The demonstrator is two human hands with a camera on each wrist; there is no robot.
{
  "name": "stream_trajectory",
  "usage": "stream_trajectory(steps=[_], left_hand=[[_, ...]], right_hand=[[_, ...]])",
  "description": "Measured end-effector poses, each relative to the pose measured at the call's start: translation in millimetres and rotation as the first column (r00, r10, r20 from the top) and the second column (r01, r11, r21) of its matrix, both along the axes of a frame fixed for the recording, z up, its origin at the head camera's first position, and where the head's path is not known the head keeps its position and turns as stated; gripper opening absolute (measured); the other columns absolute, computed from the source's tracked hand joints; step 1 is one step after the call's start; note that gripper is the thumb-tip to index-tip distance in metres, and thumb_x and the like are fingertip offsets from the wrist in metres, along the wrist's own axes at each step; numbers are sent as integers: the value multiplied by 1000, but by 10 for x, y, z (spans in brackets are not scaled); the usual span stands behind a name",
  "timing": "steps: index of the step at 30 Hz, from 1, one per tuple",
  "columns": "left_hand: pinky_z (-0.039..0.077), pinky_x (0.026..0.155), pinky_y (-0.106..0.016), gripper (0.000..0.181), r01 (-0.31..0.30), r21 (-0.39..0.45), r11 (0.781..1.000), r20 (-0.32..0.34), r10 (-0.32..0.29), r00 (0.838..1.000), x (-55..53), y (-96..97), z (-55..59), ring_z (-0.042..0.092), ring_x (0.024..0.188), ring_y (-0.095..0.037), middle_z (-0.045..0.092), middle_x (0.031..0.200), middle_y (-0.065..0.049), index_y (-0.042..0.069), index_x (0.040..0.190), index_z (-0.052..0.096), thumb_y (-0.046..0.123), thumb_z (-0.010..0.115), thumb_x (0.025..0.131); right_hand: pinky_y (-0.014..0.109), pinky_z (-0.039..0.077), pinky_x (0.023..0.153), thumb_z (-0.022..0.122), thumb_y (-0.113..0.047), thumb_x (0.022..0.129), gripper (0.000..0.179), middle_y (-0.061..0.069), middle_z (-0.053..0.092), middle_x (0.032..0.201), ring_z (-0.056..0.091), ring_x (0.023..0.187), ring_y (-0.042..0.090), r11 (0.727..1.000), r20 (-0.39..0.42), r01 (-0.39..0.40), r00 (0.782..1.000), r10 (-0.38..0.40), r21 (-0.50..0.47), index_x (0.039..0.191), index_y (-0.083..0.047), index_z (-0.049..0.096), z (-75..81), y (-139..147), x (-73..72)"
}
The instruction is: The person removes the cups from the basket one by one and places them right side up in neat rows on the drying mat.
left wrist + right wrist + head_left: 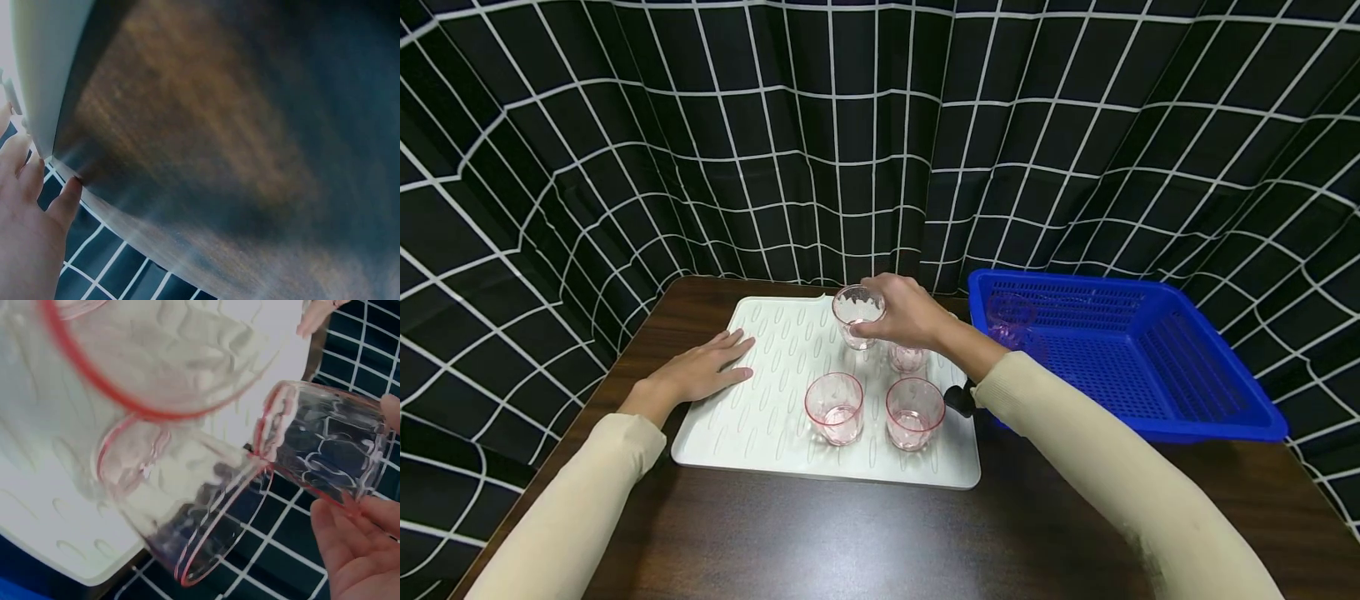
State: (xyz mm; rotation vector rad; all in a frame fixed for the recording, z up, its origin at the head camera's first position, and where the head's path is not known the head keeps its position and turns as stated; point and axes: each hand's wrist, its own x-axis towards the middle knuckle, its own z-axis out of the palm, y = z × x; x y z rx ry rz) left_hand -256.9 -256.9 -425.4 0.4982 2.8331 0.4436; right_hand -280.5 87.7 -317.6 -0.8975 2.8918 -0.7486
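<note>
My right hand (910,310) grips a clear drinking glass (856,318) with a pinkish rim, thumb on one side and fingers on the other, over the back of a white draining tray (752,429). In the right wrist view the held glass (325,440) is close beside another glass (187,500). On the tray, the back right glass (907,358) is partly behind my right hand. Two more stand upright nearer the front, a left glass (837,421) and a right glass (913,425). My left hand (703,369) rests on the tray's left edge, fingers extended.
A blue perforated plastic basket (1206,379) sits right of the tray, with a glass (1009,312) in its back left corner. The dark wooden table (790,533) extends in front. A black grid-patterned curtain (880,133) hangs behind. A small black object (958,402) is by my right cuff.
</note>
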Motion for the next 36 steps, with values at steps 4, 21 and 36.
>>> stream_trajectory(steps=[4,21,36], left_hand=[[19,112,-68,69,0,6,1000,6,0,1000,4,0,11,11,150,-42,18,163,-19,11,157,30,49,49,102],[17,113,-68,69,-3,13,1000,6,2,1000,12,1,13,10,150,-42,18,164,-19,11,157,30,48,49,102],[17,111,-71,69,-8,9,1000,4,8,1000,17,3,11,9,151,-41,17,164,-19,11,157,29,49,48,102]], right_hand=[[41,42,109,78,-31,86,73,18,54,142,50,133,30,998,32,-30,999,29,48,142,5,50,-55,-79,-5],[38,32,115,76,-29,90,80,21,44,151,39,142,31,985,123,-50,992,30,162,149,8,36,-186,-229,-70],[37,34,114,75,-31,91,80,24,45,149,42,140,30,984,138,-4,990,-21,178,149,9,36,-287,-322,-39]])
